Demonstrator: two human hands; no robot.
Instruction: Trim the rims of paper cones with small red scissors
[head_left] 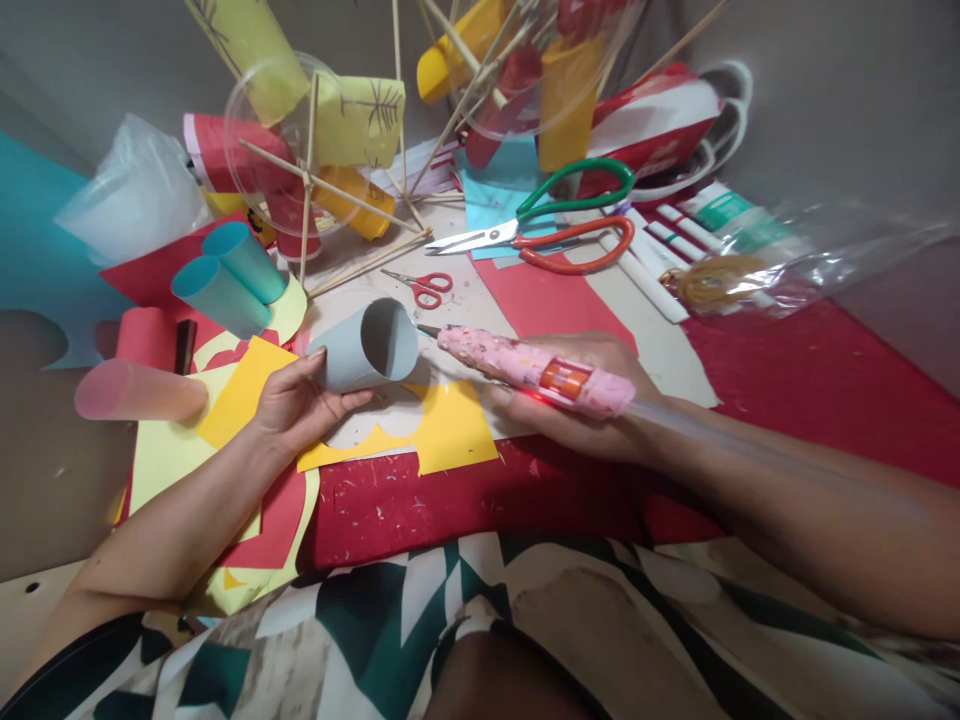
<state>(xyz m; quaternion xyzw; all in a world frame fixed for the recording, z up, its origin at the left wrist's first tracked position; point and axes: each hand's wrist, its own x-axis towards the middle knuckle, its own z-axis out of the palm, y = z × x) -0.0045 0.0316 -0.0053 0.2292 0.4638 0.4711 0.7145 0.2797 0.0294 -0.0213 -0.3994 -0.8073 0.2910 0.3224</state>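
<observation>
My left hand is closed around the lower side of a grey-blue paper tube, thumb on top, its open end turned to the right. In my right hand is a pink hot glue gun with a glue stick running out of its back. The gun's dark nozzle points left and sits close to the tube's rim; whether it touches, I cannot tell. Small red-handled scissors lie just behind the tube. A yellow paper scrap with a cut-out edge lies below it.
Larger scissors with green and orange handles lie behind. Two teal paper tubes and a pink tube stand at left. Stick-and-cup structures rise at the back. White markers and a clear plastic bag lie at right.
</observation>
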